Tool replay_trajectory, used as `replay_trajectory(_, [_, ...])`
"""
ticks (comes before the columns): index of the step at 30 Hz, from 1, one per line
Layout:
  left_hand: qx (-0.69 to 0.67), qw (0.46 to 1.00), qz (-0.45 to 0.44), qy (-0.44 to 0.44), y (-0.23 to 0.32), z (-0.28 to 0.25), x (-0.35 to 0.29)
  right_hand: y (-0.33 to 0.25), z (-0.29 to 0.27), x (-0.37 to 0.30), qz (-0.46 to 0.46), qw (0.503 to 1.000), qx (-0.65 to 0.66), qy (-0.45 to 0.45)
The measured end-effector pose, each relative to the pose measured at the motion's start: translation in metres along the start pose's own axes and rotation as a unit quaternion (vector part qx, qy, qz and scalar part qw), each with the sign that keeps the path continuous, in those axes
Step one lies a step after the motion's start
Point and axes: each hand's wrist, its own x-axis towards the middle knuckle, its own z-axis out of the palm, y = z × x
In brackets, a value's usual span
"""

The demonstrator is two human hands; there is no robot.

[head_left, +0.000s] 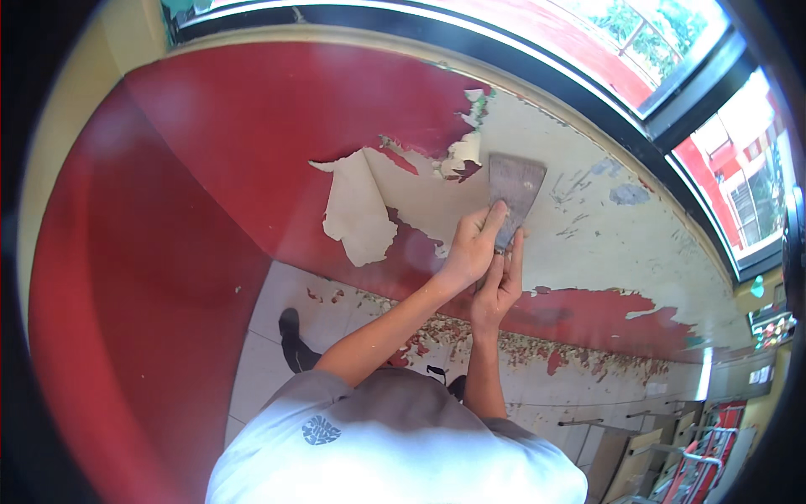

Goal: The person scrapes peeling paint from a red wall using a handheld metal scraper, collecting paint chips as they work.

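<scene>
A wide metal paint scraper (515, 186) lies against the wall (579, 260), its blade pointing up toward the window. My left hand (473, 252) is closed on the lower part of the blade, thumb laid along its face. Just below, my right hand (499, 290) is wrapped around the handle end, most of which its fingers hide. Left of the blade, a loose flap of peeled paint (359, 210) hangs with its pale back showing. Ragged red paint (336, 101) borders the bared, off-white patch around the scraper.
A dark-framed window (672, 118) runs above the wall. Paint chips (453, 332) litter the tiled floor (269, 336) along the wall's foot, near my shoe (290, 323). Chairs with metal frames (701, 454) stand at the lower right. At left, the red wall meets a corner.
</scene>
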Motion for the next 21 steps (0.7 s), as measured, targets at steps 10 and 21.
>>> replay_trajectory(10, [-0.061, 0.986, 0.13, 0.087, 0.011, -0.004, 0.019, -0.047, 0.026, 0.024, 0.024, 0.984, -0.16, -0.071])
replay_trajectory(21, [-0.065, 0.975, 0.133, 0.163, 0.014, -0.002, 0.011, -0.064, 0.036, 0.024, 0.032, 0.983, -0.172, -0.057])
